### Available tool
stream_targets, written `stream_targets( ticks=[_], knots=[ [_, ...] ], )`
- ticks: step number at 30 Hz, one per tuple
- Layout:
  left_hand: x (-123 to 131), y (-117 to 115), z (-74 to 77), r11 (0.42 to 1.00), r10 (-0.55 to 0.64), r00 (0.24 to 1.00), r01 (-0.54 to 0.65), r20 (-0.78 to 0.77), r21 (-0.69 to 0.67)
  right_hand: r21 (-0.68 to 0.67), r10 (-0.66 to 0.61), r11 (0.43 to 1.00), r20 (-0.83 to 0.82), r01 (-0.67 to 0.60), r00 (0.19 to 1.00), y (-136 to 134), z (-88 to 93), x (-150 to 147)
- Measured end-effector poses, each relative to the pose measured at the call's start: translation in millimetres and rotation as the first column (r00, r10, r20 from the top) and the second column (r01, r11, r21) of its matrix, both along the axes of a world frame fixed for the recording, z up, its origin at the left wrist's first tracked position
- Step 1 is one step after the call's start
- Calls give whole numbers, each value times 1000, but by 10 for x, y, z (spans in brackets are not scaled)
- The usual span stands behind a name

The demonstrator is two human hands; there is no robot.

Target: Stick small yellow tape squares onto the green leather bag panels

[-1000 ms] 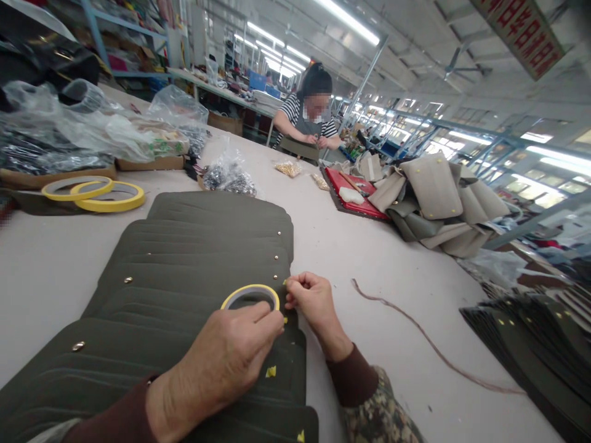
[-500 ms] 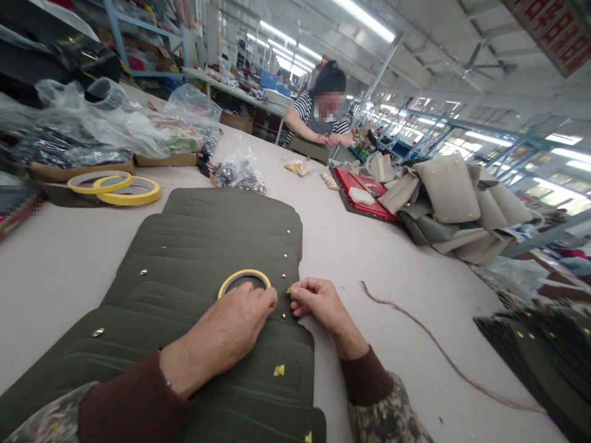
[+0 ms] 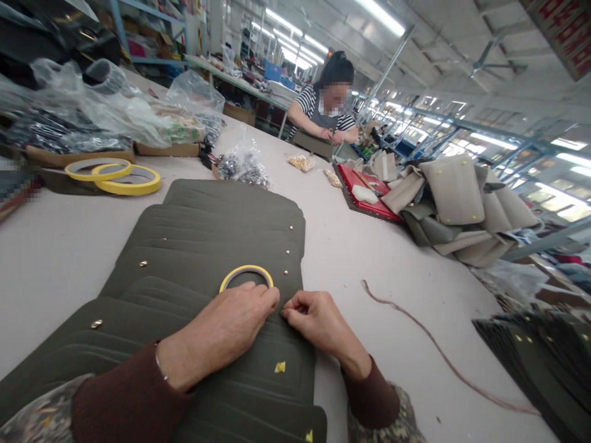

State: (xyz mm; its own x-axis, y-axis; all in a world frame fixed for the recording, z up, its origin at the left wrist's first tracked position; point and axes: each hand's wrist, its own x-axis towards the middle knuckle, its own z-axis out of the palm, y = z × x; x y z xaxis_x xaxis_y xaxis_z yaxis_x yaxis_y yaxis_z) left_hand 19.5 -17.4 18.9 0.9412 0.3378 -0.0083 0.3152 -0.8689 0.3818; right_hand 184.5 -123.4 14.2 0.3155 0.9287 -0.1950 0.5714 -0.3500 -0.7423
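My left hand (image 3: 231,323) grips a roll of yellow tape (image 3: 247,269), its ring showing above my knuckles. Under both hands lie overlapping dark olive panels (image 3: 221,212) with small metal studs, one being a stud (image 3: 285,272) near the right edge. My right hand (image 3: 314,317) is closed in a pinch, fingertips down at the panels' right edge. The yellow tape piece it held a moment ago is hidden behind the fingers. Torn bits of yellow tape, such as a tape piece (image 3: 280,367), stick to the nearer panels.
Two tape rolls (image 3: 127,186) lie at the left, before plastic bags (image 3: 138,126). Beige and olive pieces (image 3: 452,191) are heaped at the right beside a red board (image 3: 364,203). A brown cord (image 3: 425,332) crosses the table. Across it, a person (image 3: 325,101) handles an olive piece.
My right hand has moved down and slightly left onto the panel edge; its fingers now cover the lower stud, and the tape piece is out of sight. The left hand keeps the roll.
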Motion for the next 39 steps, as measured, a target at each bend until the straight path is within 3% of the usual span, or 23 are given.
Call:
stream_targets(
  ticks=[3, 9, 15, 18, 22, 26, 29, 34, 39],
  knots=[
    [-2, 1, -15, 1000, 2, 1000, -3, 18, 13, 6, 20, 1000, 91, -21, 996, 6, 31, -19],
    [-7, 1, 3, 1000, 9, 999, -9, 35, 8, 17, -131, 991, -120, 134, 984, -132, -29, 45],
    [-7, -4, 14, 1000, 4, 1000, -3, 30, -10, 175, -17, 984, 233, -25, 972, -228, -59, -52],
    [-9, -3, 11, 1000, 0, 1000, 0, 27, -9, 191, -10, 980, 304, -51, 953, -197, -50, -91],
    [-7, -4, 11, 1000, 7, 1000, -7, 18, -7, 221, -84, 973, 95, 61, 992, -175, -62, -44],
    [-2, -4, 5, 1000, 3, 1000, -3, 31, -3, 142, -109, 983, -48, 115, 993, -184, -86, 10],
    [3, -1, 0, 1000, 8, 1000, -8, 28, 8, 128, -42, 991, -10, 43, 999, -181, -54, 18],
    [1, -8, 13, 1000, -4, 1000, 4, 16, 12, 99, 221, 963, 253, -252, 942, -129, 74, 43],
    [-7, -5, 33, 1000, 6, 1000, -7, 15, 10, 37, 287, 951, 250, -305, 925, -59, 98, 90]
  ],
)
